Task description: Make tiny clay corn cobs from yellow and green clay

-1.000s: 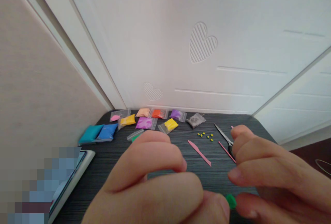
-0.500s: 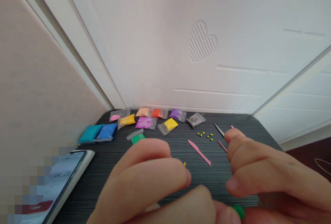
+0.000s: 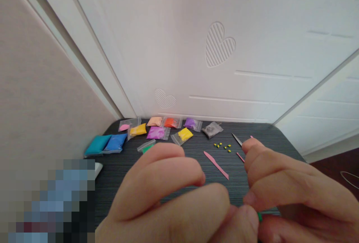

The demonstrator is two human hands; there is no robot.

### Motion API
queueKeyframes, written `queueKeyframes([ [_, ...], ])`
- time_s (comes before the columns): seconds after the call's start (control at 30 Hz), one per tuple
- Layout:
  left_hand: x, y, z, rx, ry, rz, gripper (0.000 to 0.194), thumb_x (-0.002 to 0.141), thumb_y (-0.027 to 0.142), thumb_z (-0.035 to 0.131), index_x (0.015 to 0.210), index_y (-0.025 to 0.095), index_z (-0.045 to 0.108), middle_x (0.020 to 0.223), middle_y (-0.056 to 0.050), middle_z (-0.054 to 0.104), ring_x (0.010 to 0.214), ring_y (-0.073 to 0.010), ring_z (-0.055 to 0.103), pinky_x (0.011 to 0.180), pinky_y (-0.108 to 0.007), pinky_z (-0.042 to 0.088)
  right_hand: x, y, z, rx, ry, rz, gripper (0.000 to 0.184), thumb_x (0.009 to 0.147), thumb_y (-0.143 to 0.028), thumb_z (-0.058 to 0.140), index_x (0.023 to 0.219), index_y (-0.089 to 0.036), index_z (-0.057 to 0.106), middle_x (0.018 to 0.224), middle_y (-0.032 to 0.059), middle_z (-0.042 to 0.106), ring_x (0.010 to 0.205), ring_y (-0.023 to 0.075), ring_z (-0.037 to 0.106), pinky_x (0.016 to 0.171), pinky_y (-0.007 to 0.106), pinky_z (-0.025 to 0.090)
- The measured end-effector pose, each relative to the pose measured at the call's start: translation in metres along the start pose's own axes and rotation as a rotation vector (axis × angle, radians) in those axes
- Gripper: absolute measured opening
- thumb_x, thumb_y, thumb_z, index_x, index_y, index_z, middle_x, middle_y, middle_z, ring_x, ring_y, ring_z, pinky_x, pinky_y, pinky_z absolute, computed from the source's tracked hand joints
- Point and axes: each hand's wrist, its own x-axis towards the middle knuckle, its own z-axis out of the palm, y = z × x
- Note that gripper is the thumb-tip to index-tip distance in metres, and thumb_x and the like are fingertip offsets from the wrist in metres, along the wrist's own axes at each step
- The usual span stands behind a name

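Both hands low in view, close to the camera, fingertips meeting just right of centre. Green bit sits at that meeting point: left hand on its left side, right hand on its right, so neither is nearer. Grip narrow: the two hands hold the bit between them at the fingertips, only a sliver of green showing. Its long axis, if it has one, cannot be read; fingers cover most of it. Left hand's other fingers curl loosely, knuckles toward the camera; right hand's upper fingers bend in from the right, a tip close over the left's fingertip. Contact there partly hidden. Beyond the hands, on the dark table: pink knife, lying slantwise, near end to the right, in the gap between the hands; past it a loose cluster of yellow-and-green bits. Scissors and pink rod partly behind the right hand. Green bag just behind the left fingers, its lower part covered. More coloured bags along the far edge.
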Motion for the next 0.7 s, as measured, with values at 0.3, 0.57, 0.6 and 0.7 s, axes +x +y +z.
queueKeyframes([
  [0.3, 0.019, -0.035, 0.023, -0.123, -0.229, -0.092, 0.023, 0.073, 0.012, 0.062, 0.092, 0.024, 0.062, 0.087, 0.001, 0.06, 0.085, -0.0106, 0.053, 0.082, -0.025, 0.043, -0.015, 0.033, 0.009, 0.003, -0.113, 0.102, 0.014, 0.073, -0.014, 0.062, 0.086, -0.018, 0.06, 0.072, -0.001, 0.062, 0.072, 0.0114, 0.055, 0.075, 0.03, 0.042],
  [0.57, -0.054, -0.068, 0.091, -0.293, -0.549, -0.372, 0.015, 0.081, 0.023, 0.051, 0.088, 0.02, 0.063, 0.088, -0.001, 0.06, 0.086, -0.0117, 0.055, 0.078, -0.024, 0.045, -0.068, 0.1, 0.049, -0.204, -0.426, 0.393, 0.012, 0.082, -0.026, 0.052, 0.087, -0.018, 0.06, 0.078, 0.0023, 0.063, 0.078, 0.0133, 0.056, 0.076, 0.032, 0.037],
  [0.6, -0.061, -0.069, 0.097, -0.304, -0.554, -0.393, 0.015, 0.081, 0.023, 0.051, 0.088, 0.02, 0.063, 0.087, -0.001, 0.061, 0.085, -0.0118, 0.055, 0.078, -0.025, 0.045, -0.074, 0.106, 0.054, -0.234, -0.462, 0.382, 0.013, 0.083, -0.027, 0.051, 0.087, -0.019, 0.06, 0.079, 0.0024, 0.063, 0.079, 0.0136, 0.056, 0.077, 0.033, 0.036],
  [0.7, -0.075, -0.072, 0.11, -0.317, -0.554, -0.414, 0.015, 0.08, 0.022, 0.051, 0.088, 0.019, 0.063, 0.086, -0.001, 0.061, 0.083, -0.0121, 0.055, 0.078, -0.025, 0.044, -0.086, 0.119, 0.063, -0.309, -0.52, 0.337, 0.015, 0.083, -0.026, 0.05, 0.091, -0.02, 0.06, 0.08, 0.0021, 0.062, 0.078, 0.0138, 0.055, 0.077, 0.034, 0.034],
])
